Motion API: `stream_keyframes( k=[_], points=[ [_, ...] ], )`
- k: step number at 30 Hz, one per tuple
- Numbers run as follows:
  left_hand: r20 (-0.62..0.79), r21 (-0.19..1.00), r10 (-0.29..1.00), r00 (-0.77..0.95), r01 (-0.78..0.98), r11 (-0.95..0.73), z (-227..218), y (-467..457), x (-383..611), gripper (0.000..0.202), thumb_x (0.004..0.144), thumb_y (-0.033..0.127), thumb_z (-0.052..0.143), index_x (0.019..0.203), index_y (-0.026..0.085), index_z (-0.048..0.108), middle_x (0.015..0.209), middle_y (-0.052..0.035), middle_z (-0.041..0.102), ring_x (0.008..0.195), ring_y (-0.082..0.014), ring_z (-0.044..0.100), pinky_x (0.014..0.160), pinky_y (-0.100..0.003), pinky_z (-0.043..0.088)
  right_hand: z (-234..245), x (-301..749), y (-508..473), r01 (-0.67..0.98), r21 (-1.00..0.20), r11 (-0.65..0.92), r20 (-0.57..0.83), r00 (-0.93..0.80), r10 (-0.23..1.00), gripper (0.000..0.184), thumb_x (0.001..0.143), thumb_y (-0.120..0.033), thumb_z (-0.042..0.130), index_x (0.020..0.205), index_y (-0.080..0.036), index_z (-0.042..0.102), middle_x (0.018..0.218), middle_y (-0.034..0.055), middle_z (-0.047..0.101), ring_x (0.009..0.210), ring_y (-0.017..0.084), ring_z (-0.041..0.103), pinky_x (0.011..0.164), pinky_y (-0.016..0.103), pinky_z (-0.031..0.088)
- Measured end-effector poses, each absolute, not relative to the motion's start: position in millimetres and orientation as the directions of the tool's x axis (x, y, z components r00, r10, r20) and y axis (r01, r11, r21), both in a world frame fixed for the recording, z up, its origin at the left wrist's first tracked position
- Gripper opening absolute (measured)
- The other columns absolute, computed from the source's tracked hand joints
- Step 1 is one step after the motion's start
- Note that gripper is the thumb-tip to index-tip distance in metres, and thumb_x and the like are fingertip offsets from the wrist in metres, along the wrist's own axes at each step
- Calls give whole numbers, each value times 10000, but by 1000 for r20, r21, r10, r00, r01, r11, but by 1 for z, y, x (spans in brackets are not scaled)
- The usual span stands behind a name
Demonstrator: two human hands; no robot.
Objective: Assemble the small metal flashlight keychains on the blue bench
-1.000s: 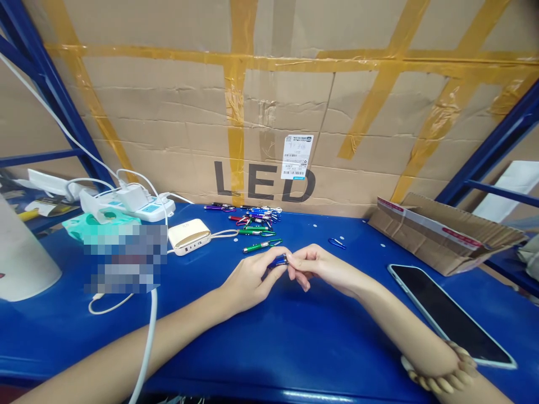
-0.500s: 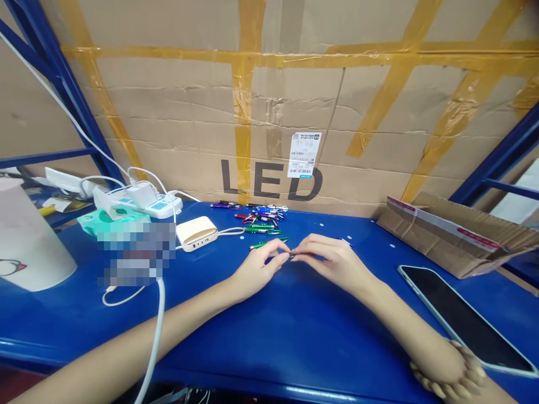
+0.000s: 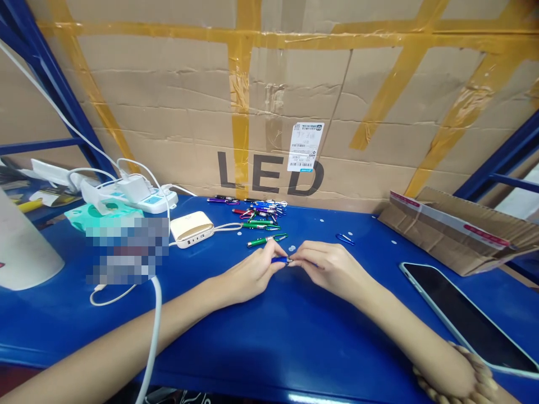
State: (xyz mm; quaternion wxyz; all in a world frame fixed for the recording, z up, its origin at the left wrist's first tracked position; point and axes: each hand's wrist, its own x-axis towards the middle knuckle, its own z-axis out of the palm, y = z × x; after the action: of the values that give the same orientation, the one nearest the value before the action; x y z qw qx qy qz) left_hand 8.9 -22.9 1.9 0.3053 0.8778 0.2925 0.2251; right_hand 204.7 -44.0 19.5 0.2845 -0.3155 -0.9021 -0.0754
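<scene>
From where I stand, looking over the person's shoulder along the head camera's line, the left hand (image 3: 248,275) and right hand (image 3: 332,269) are together above the blue tabletop (image 3: 295,336), fingertips meeting on a small blue pen (image 3: 280,260). The left hand pinches its barrel between thumb and fingers, and the right hand's fingertips close on its dark tip. More of the blue pen shows between the fingers than half a second ago, when they hid most of it; the hands have eased slightly apart along it, yet both keep their hold.

Using that blue pen as the landmark, a green pen (image 3: 263,242) with a clip lies just beyond the left hand's fingers, and a heap of coloured pens (image 3: 256,213) sits farther back. A small blue clip (image 3: 345,239) lies beyond the right hand. Left of the blue pen is a cream power bank (image 3: 191,229), with a power strip (image 3: 143,202) farther out. To its right, well apart, are a black phone (image 3: 467,314) and a flattened cardboard box (image 3: 458,233).
</scene>
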Motion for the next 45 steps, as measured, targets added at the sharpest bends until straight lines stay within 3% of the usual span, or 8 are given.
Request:
stream_keyframes(
  k=[7, 10, 13, 22, 26, 33, 41, 45],
  points=[
    [361, 296, 533, 765, 447, -844, -3, -17, 7, 104, 905, 174, 333, 870, 163, 430, 868, -76, 573, 797, -195, 532, 703, -308, 401, 14, 197, -42, 592, -456, 665, 501, -447, 742, 180, 779, -207, 561, 635, -140, 646, 617, 51, 642, 540, 128, 579, 512, 229, 436],
    [408, 122, 454, 792, 446, -887, 0, -17, 7, 168, 904, 136, 301, 816, 168, 441, 765, -54, 562, 705, -187, 508, 648, -301, 366, 16, 192, -42, 510, -784, 353, 223, -300, 928, 224, 705, -327, 651, 595, -133, 632, 526, 34, 619, 456, 111, 549, 461, 216, 426],
    [442, 73, 420, 793, 434, -898, 2, -16, 7, 192, 906, 128, 297, 788, 166, 443, 730, -48, 554, 686, -183, 499, 646, -300, 358, 19, 191, -40, 344, -937, 55, -45, -274, 961, 297, 590, -400, 734, 596, -120, 634, 526, 27, 624, 469, 105, 569, 491, 210, 463],
    [428, 417, 596, 679, 437, -797, 2, -19, 11, 149, 911, 196, 372, 1049, 193, 429, 1066, -54, 592, 999, -176, 543, 859, -322, 388, 25, 200, -34, 239, -965, -106, -166, -246, 955, 363, 507, -438, 769, 637, -117, 656, 573, -3, 625, 481, 76, 575, 530, 204, 510],
    [420, 325, 543, 727, 438, -838, 4, -20, 10, 247, 915, 186, 357, 1149, 201, 434, 1119, -65, 583, 1050, -195, 518, 881, -340, 374, 25, 198, -38, 331, -942, 47, -52, -284, 958, 322, 558, -420, 747, 617, -123, 637, 531, 3, 614, 474, 85, 567, 494, 189, 471],
    [356, -19, 363, 861, 395, -919, 4, -19, 5, 421, 826, 2, 312, 1190, 125, 483, 802, -73, 575, 777, -199, 508, 693, -308, 366, 18, 195, -43, 449, -852, 270, 105, -359, 928, 291, 654, -398, 681, 553, -143, 585, 483, 3, 584, 437, 96, 537, 446, 201, 428],
    [403, -127, 301, 864, 379, -917, 4, -19, 4, 480, 811, -32, 275, 1245, 96, 434, 850, -82, 582, 799, -192, 485, 743, -314, 335, 17, 193, -43, 201, -959, -202, -260, -330, 907, 342, 501, -395, 788, 590, -106, 629, 528, 0, 609, 433, 65, 542, 478, 197, 496],
    [407, -2, 346, 845, 380, -925, 3, -18, 5, 402, 870, 41, 296, 1233, 117, 452, 834, -72, 597, 799, -184, 502, 724, -295, 348, 18, 194, -42, 108, -925, -365, -380, -323, 867, 336, 474, -370, 810, 602, -103, 653, 494, -28, 572, 409, 25, 476, 463, 171, 512]
  ],
)
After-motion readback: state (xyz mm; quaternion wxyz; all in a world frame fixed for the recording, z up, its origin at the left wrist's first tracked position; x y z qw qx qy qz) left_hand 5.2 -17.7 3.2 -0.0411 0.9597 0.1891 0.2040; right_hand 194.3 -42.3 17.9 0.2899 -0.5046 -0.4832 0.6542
